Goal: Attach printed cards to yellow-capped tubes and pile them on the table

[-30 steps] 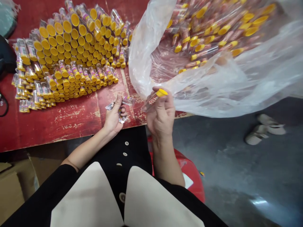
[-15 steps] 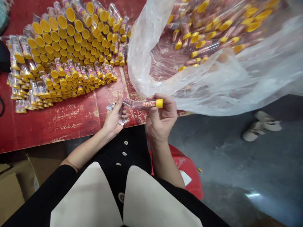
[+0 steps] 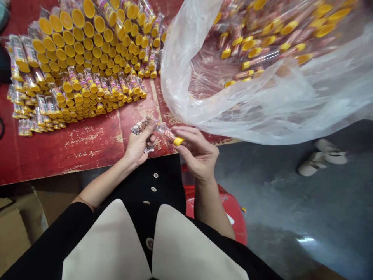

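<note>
My right hand [image 3: 198, 149] pinches a clear tube with a yellow cap [image 3: 170, 136], holding it slanted, cap toward me, over the front edge of the red table [image 3: 87, 144]. My left hand [image 3: 139, 144] is closed on a small bunch of printed plastic sleeves [image 3: 142, 127], and its thumb meets the far end of the tube. A big pile of wrapped yellow-capped tubes [image 3: 84, 58] lies stacked on the table to the left. A large clear plastic bag [image 3: 276, 101] full of loose tubes sits to the right.
A red stool [image 3: 233, 217] is under me on the grey floor. A pair of pale sandals [image 3: 323, 157] lies on the floor at right. A cardboard box [image 3: 17, 229] stands at lower left under the table.
My right hand brought the tube down from the bag's mouth and turned it toward my left hand; its far end now touches the sleeves there. The left hand stayed in place.
</note>
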Demonstrator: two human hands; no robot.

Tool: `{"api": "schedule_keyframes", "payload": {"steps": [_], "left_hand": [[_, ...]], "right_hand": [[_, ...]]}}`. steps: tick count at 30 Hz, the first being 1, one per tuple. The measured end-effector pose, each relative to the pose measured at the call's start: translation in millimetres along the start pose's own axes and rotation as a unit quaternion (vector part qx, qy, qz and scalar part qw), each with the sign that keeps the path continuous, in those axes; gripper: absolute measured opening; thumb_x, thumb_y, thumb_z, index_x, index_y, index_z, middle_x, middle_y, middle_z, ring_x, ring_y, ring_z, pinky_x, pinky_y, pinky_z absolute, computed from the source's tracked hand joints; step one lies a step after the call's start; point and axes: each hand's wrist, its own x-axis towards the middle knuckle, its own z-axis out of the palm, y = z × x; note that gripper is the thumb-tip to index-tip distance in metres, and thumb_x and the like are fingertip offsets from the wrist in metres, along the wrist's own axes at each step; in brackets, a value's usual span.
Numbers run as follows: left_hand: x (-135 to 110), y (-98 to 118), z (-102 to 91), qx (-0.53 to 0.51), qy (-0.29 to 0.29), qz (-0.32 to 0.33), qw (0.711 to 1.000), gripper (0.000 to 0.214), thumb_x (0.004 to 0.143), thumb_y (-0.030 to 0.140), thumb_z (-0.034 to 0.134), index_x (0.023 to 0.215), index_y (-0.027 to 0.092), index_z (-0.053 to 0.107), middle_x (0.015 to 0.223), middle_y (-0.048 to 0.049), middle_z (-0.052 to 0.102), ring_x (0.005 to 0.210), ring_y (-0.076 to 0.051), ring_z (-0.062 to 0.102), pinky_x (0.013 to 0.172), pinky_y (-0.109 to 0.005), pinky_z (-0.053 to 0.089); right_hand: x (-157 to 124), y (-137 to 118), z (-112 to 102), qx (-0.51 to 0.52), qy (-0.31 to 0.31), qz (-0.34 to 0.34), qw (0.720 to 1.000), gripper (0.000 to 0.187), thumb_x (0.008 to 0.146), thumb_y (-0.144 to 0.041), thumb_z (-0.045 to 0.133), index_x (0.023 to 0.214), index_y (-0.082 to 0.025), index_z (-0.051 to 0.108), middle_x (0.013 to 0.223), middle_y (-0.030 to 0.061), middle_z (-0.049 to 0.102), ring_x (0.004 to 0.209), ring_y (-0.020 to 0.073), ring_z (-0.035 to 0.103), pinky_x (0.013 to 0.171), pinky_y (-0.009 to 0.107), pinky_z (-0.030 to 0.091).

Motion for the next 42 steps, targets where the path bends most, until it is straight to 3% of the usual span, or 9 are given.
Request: {"api": "schedule_keyframes", "payload": {"steps": [2, 8, 13, 24, 30, 34, 37, 39, 42], "left_hand": [[0, 0, -2.1, 0.029, -0.017, -0.011, 0.999, 0.036, 0.073, 0.039, 0.086, 0.073, 0.011, 0.063, 0.053, 0.0056, 0.05, 0.043, 0.0, 0.037, 0.041, -0.015, 0.023], [-3, -4, -4.0, 0.035, -0.017, 0.028, 0.999, 0.037, 0.074, 0.042, 0.084, 0.071, 0.014, 0.06, 0.048, 0.0075, 0.044, 0.041, -0.001, 0.033, 0.043, -0.015, 0.026], [1, 1, -4.0, 0.012, 0.007, 0.047, 0.999, 0.035, 0.07, 0.035, 0.088, 0.077, 0.016, 0.059, 0.054, 0.0095, 0.044, 0.041, 0.0, 0.036, 0.041, -0.014, 0.027], [42, 27, -10.5, 0.003, 0.046, 0.095, 0.994, 0.029, 0.074, 0.031, 0.086, 0.083, 0.018, 0.061, 0.059, 0.0099, 0.05, 0.042, 0.001, 0.037, 0.042, -0.015, 0.026], [70, 45, -8.9, -0.036, 0.075, 0.094, 0.992, 0.032, 0.068, 0.028, 0.09, 0.081, 0.018, 0.062, 0.056, 0.0096, 0.051, 0.041, 0.0, 0.039, 0.041, -0.015, 0.027], [76, 55, -13.7, -0.044, 0.079, 0.066, 0.994, 0.025, 0.079, 0.034, 0.081, 0.087, 0.017, 0.065, 0.071, 0.0028, 0.067, 0.046, -0.002, 0.049, 0.041, -0.014, 0.031], [72, 58, -26.1, -0.028, 0.084, 0.037, 0.995, 0.018, 0.09, 0.031, 0.07, 0.097, 0.015, 0.067, 0.092, -0.005, 0.075, 0.054, -0.004, 0.058, 0.043, -0.014, 0.038], [67, 56, -35.9, -0.004, 0.1, 0.036, 0.994, 0.015, 0.09, 0.026, 0.069, 0.1, 0.015, 0.067, 0.096, -0.0056, 0.076, 0.057, -0.005, 0.061, 0.047, -0.015, 0.043], [57, 50, -43.6, 0.03, 0.113, 0.021, 0.993, 0.016, 0.089, 0.023, 0.07, 0.103, 0.016, 0.067, 0.096, -0.0041, 0.077, 0.059, -0.008, 0.065, 0.048, -0.017, 0.049]], "right_hand": [[1, -1, -1, -0.01, -0.038, 0.012, 0.999, 0.03, 0.089, -0.022, 0.068, 0.115, -0.034, 0.075, 0.122, 0.005, 0.073, 0.116, 0.0227, 0.07, 0.098, 0.043, 0.061], [3, 18, 21, -0.115, 0.005, -0.064, 0.991, 0.048, 0.09, -0.021, 0.064, 0.135, -0.035, 0.063, 0.137, 0.0045, 0.067, 0.128, 0.025, 0.064, 0.107, 0.05, 0.057], [20, 34, 47, -0.107, 0.085, -0.115, 0.984, 0.034, 0.091, -0.018, 0.064, 0.119, -0.035, 0.073, 0.117, 0.0001, 0.077, 0.113, 0.0222, 0.072, 0.104, 0.05, 0.058], [66, 62, 78, -0.043, 0.115, -0.1, 0.987, 0.025, 0.092, -0.024, 0.065, 0.11, -0.037, 0.076, 0.11, -0.0014, 0.079, 0.109, 0.0206, 0.073, 0.101, 0.049, 0.059], [93, 86, 99, -0.057, 0.117, -0.039, 0.991, 0.02, 0.092, -0.037, 0.062, 0.104, -0.032, 0.078, 0.108, 0.0014, 0.078, 0.112, 0.0227, 0.071, 0.108, 0.053, 0.054], [117, 90, 116, -0.104, 0.117, -0.019, 0.987, 0.031, 0.098, -0.036, 0.049, 0.115, -0.026, 0.073, 0.12, 0.0058, 0.073, 0.122, 0.0209, 0.066, 0.113, 0.049, 0.051], [140, 86, 83, -0.149, 0.063, -0.031, 0.986, 0.038, 0.1, -0.034, 0.043, 0.131, -0.024, 0.064, 0.135, 0.0073, 0.065, 0.132, 0.0202, 0.06, 0.115, 0.047, 0.049], [159, 86, 27, -0.206, 0.061, -0.036, 0.976, 0.037, 0.1, -0.034, 0.044, 0.13, -0.025, 0.064, 0.136, 0.007, 0.064, 0.134, 0.0228, 0.057, 0.116, 0.052, 0.046], [191, 98, -78, -0.33, 0.112, -0.05, 0.936, 0.026, 0.096, -0.033, 0.052, 0.102, -0.02, 0.074, 0.112, 0.01, 0.071, 0.121, 0.0278, 0.062, 0.111, 0.058, 0.046]]}}
